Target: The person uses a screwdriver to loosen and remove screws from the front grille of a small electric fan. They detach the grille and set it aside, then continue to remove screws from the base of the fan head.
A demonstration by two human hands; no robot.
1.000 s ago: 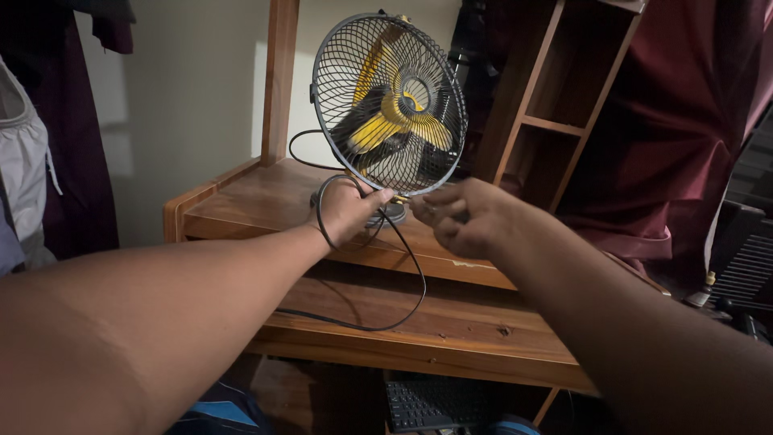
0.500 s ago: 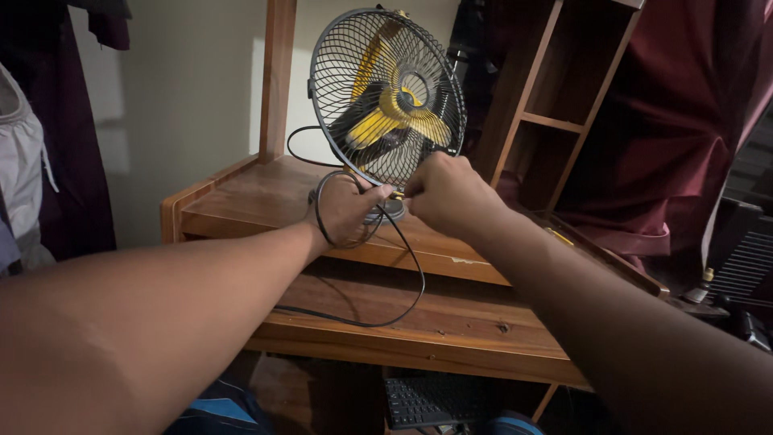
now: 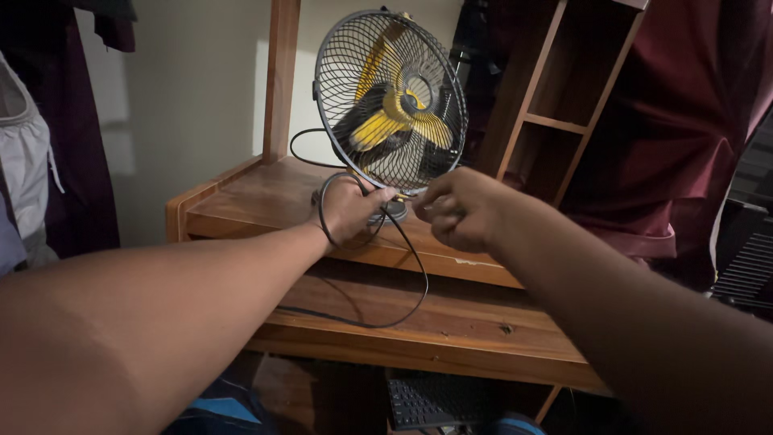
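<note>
A small table fan (image 3: 392, 101) with a black wire cage and yellow blades stands tilted on a wooden shelf (image 3: 258, 201). My left hand (image 3: 348, 211) grips coiled loops of the fan's black cord (image 3: 403, 302) next to the fan's base (image 3: 393, 212). A long loop of the cord hangs down over the lower shelf. My right hand (image 3: 460, 207) is curled just right of the base, its fingertips pinched together near the cord; what it pinches is hidden.
A wooden upright (image 3: 278, 80) rises behind the fan and open wooden cubbies (image 3: 555, 121) stand to the right. Dark red cloth (image 3: 684, 121) hangs at right, clothes (image 3: 24, 161) at left. A black keyboard (image 3: 427, 401) lies below the shelves.
My right hand rose to the fan's lower cage, then came back down to the right of the base. My left hand has kept its grip on the coiled cord.
</note>
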